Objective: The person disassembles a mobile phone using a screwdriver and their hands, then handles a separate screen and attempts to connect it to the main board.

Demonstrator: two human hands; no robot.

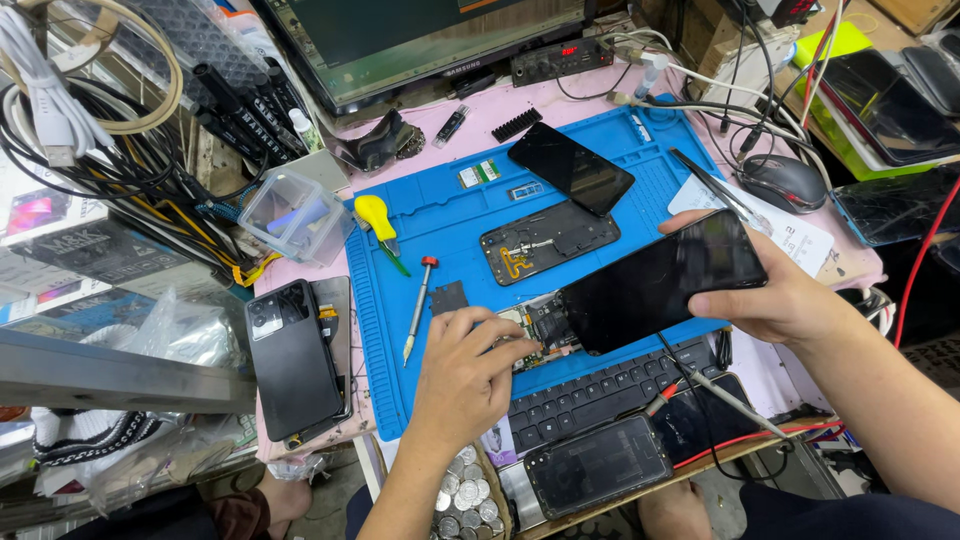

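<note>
Phone screen (665,280) | long axis rises rightward | right hand (775,290) grips it | left hand (465,375) fingertips press circuit board (535,330)

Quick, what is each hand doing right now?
Left hand: fingers pressed on the opened phone, gripping nothing visible.
Right hand: holding the black phone screen.

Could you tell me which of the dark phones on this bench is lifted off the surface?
The phone screen in the right hand, tilted above the blue mat; the others lie flat.

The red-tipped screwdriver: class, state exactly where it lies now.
In the head view, the screwdriver lies on the blue mat's left part, below the yellow tool and just above the left hand.
</note>
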